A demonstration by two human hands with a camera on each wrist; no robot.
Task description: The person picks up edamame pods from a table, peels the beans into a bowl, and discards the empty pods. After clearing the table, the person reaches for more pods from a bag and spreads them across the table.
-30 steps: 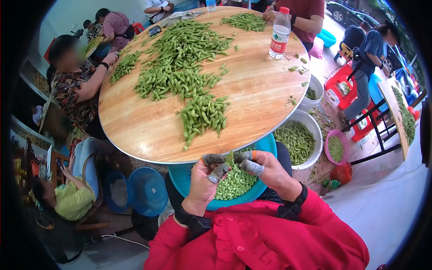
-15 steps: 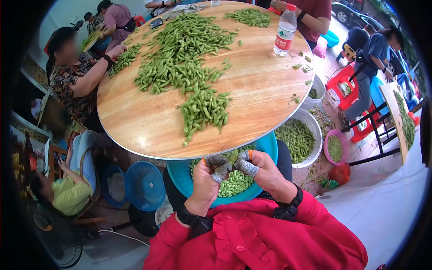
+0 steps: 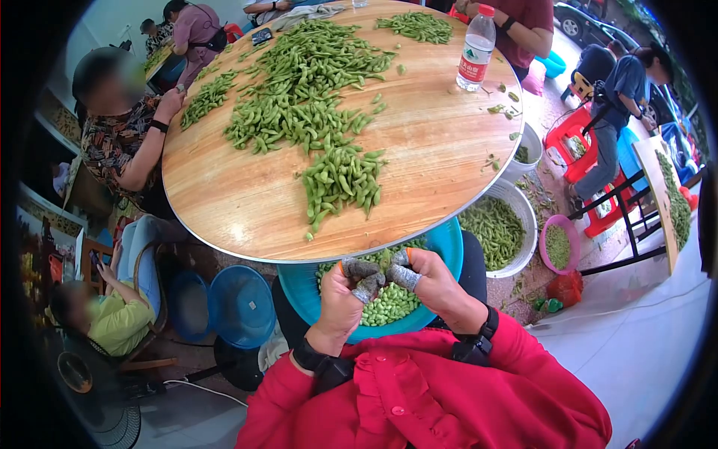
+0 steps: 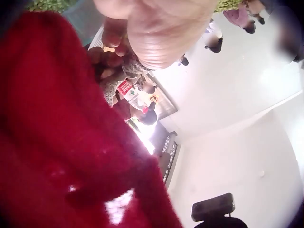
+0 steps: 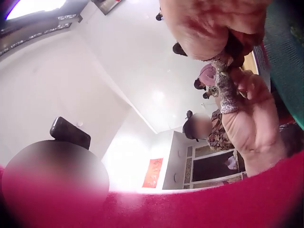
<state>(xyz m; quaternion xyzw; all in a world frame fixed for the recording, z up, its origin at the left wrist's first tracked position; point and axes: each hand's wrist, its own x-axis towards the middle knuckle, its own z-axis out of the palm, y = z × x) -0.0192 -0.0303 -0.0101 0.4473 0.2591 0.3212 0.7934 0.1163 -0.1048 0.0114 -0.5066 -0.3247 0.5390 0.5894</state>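
Observation:
Both hands meet above a teal basin (image 3: pixel 301 299) of shelled green beans (image 3: pixel 389 305), just below the table's near edge. Grey coverings wrap the thumbs and some fingertips. The left hand (image 3: pixel 342 299) and the right hand (image 3: pixel 441 288) pinch a green pod (image 3: pixel 385 259) between them; only a bit of it shows. In the left wrist view the left hand (image 4: pixel 159 33) hides the pod. The right wrist view has the right hand (image 5: pixel 213 28) against the left hand's wrapped thumb, the pod again hidden. A heap of pods (image 3: pixel 340 179) lies on the round wooden table (image 3: pixel 426 172).
A water bottle (image 3: pixel 476 51) stands on the table at the right. Right of the basin are a white basket of pods (image 3: pixel 493 233) and a pink basin (image 3: pixel 559 243). Blue basins (image 3: pixel 242 308) stand at the left. Several people sit or stand around.
The pod between the fingers shows less than a second ago, and the fingertips have drawn closer together. At the left, the seated person's hand has shifted off the pods. The head view has tilted slightly.

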